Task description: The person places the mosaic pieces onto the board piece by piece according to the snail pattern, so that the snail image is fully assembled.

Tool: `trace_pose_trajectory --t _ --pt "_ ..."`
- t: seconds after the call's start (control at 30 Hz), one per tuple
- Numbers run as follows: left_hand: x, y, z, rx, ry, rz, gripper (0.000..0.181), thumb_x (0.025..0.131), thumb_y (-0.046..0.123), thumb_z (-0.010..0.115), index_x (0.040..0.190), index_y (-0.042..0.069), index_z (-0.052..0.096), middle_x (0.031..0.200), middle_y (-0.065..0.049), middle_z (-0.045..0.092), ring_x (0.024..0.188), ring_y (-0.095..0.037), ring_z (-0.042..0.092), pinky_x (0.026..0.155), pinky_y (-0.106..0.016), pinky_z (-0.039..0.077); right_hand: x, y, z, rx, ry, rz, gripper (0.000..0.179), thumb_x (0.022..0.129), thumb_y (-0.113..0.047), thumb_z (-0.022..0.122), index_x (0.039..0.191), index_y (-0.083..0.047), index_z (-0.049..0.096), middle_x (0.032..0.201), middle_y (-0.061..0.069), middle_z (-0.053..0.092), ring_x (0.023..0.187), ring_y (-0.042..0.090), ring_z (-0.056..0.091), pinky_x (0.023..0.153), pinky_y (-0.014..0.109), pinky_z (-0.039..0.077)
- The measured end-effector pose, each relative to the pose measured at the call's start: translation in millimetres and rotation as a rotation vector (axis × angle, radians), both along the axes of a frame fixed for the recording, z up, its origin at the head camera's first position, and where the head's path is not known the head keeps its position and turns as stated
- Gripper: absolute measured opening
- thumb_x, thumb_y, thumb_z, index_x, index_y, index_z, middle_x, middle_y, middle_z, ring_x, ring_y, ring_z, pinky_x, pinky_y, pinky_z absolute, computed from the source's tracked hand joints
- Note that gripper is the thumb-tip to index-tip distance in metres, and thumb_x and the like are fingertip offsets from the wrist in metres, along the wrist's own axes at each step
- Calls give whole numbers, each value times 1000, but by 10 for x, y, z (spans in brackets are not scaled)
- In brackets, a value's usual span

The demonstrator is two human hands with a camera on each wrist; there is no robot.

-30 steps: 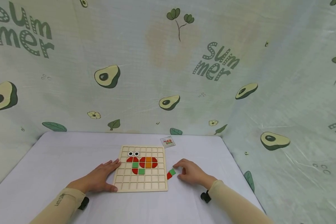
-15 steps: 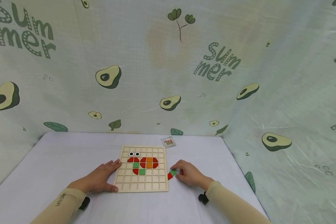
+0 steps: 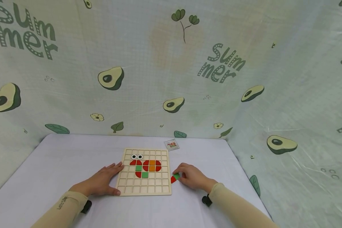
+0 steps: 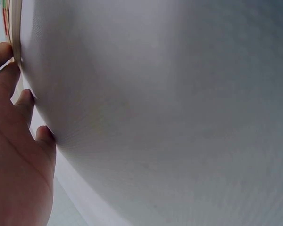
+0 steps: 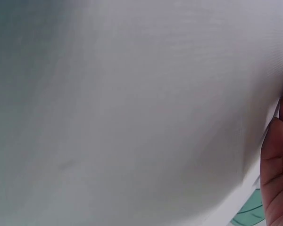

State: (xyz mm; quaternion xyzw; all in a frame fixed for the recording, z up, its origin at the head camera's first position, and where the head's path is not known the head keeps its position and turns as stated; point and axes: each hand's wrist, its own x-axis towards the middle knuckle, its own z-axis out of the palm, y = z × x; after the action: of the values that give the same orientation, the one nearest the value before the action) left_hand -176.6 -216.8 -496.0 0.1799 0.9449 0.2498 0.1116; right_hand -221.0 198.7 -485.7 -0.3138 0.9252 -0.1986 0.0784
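Note:
A square wooden grid board [image 3: 155, 190] lies on the white table. In its cells sit two eye tiles [image 3: 137, 157], a half-round pair of red tiles [image 3: 136, 162], green squares [image 3: 138, 168] and a red-and-orange rounded block of tiles [image 3: 152, 165]. My left hand [image 3: 99, 181] rests flat at the board's left edge, fingertips and thumb touching the frame. My right hand [image 3: 194, 177] pinches a green square tile [image 3: 176, 176] between thumb and index finger, low over the table right of the board. A red tile [image 3: 173, 179] lies against it.
A small picture card [image 3: 171, 144] lies behind the board's far right corner. The white table [image 3: 82, 152] ends at a printed cloth wall [image 3: 142, 117] at the back, with more cloth on the right.
My right hand has moved slightly left and its thumb and index finger have closed on the green tile. The left hand keeps its place on the board's edge.

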Motion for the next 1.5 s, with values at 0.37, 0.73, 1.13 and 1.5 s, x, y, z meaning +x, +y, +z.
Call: trace_pose_trajectory --t 0.37,0.73,1.13,1.5 --pt "12 2 7 10 -3 -3 110 63 50 90 150 4 42 159 -15 32 144 -45 24 115 -64 17 -8 46 -34 15 -29 -32 27 92 -17 70 117 -26 73 108 -13 57 76 4 51 67 22 47" --pt "20 12 43 4 9 -24 109 64 50 89 150 2 42 158 -17 32 143 -47 24 114 -65 17 -3 38 -37 9 -29 -47 26 92 -17 71 116 -25 74 105 -12 58 77 5 51 67 22 47" --pt "42 24 103 6 5 -25 108 65 49 89 150 2 41 158 -17 32 143 -47 24 114 -65 17 -18 68 -30 -26 -16 -43 27 91 -18 72 116 -24 74 105 -12 60 78 6 52 68 22 48" --pt "5 -15 12 6 45 -53 109 65 52 88 150 2 42 158 -18 33 142 -47 26 113 -66 20 -24 96 1 -64 -28 -56 26 90 -16 72 115 -20 75 105 -9 62 79 7 53 68 22 50"
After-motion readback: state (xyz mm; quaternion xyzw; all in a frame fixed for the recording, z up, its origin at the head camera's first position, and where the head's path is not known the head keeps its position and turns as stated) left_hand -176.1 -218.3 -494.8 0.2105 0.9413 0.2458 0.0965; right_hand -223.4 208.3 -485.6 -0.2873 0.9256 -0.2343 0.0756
